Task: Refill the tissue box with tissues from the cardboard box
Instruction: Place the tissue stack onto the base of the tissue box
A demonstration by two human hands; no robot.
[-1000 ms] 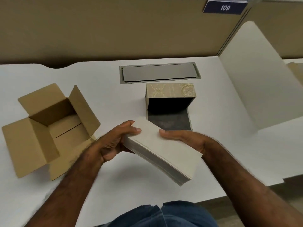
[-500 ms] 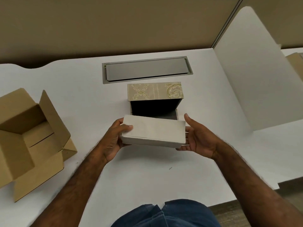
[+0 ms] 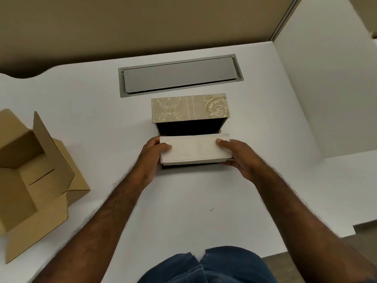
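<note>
A white stack of tissues (image 3: 194,148) is held level between both hands, just in front of the tissue box's dark opening and over its lowered flap. My left hand (image 3: 150,159) grips the stack's left end, my right hand (image 3: 237,158) its right end. The tissue box (image 3: 189,108) is beige with a gold leaf pattern; it lies on its side at the table's middle, its black inside facing me. The cardboard box (image 3: 30,180) stands open at the left edge, and I see no tissues inside it.
A grey cable hatch (image 3: 179,76) is set flush into the white table (image 3: 183,211) behind the tissue box. A white divider panel (image 3: 326,88) rises on the right. A tan partition wall runs along the back.
Both hands turned the tissue stack level and carried it forward from near my body to the mouth of the tissue box. The camera tilted further down.
</note>
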